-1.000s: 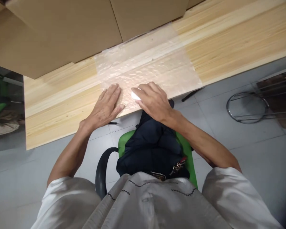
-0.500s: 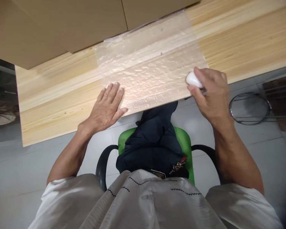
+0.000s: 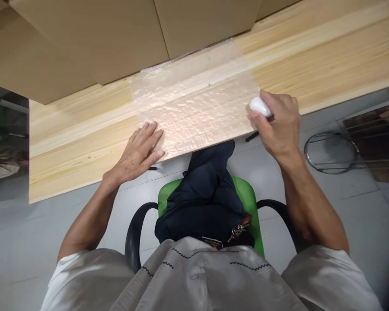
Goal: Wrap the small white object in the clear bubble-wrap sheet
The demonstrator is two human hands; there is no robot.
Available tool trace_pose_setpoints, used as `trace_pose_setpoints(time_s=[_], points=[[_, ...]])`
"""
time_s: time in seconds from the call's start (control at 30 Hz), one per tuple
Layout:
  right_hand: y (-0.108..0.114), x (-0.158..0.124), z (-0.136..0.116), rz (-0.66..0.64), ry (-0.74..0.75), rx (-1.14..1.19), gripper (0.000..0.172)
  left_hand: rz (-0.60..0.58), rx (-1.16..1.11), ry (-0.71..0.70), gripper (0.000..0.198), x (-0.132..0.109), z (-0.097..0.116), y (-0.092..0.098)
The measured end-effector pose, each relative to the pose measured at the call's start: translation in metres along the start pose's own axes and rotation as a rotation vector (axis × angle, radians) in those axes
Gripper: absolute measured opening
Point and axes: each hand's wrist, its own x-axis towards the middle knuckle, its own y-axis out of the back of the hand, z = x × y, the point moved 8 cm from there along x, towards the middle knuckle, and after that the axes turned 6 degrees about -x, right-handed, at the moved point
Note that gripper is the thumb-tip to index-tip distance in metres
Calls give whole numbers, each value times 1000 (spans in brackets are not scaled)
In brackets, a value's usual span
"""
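A thin, clear, crinkled plastic sheet (image 3: 194, 116) lies flat on the wooden tabletop (image 3: 74, 160). My left hand (image 3: 141, 149) rests palm down at the sheet's near left edge, fingers stretched out. At the near right corner, my right hand (image 3: 280, 121) is closed around a smooth, rounded white object (image 3: 259, 106). The object's exact kind is partly covered by my fingers. It is held low, at the right border of the sheet; whether it touches the plastic I cannot tell.
Large brown cardboard boxes (image 3: 94, 39) stand along the far side of the table, at the sheet's far edge. I sit on a green chair (image 3: 249, 194) with black armrests. On the right, below table level, there is a metal ring (image 3: 330, 172) with thin rods.
The view has shifted, so the boxes and sheet appear lower and somewhat to the left. Both hands stay near the same places, the right one still gripping the white object.
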Motion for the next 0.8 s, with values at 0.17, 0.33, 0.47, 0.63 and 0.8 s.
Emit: trace_pose_setpoints(time_s=[0.17,0.33,0.47,0.63,0.8], points=[[-12,19,-47,-65,-107,567,54,95,-189,-111,92,24,23,28],[-49,44,-118,-315,-228,1130,66,219,-399,-250,100,79,57,50],[-73,60,-153,-435,-302,1288,70,292,-708,-293,92,108,54,53],[-110,70,-167,-542,-373,1343,72,327,-907,-266,83,119,31,43],[-137,78,-172,-669,-391,1294,70,337,-989,-249,76,121,17,28]])
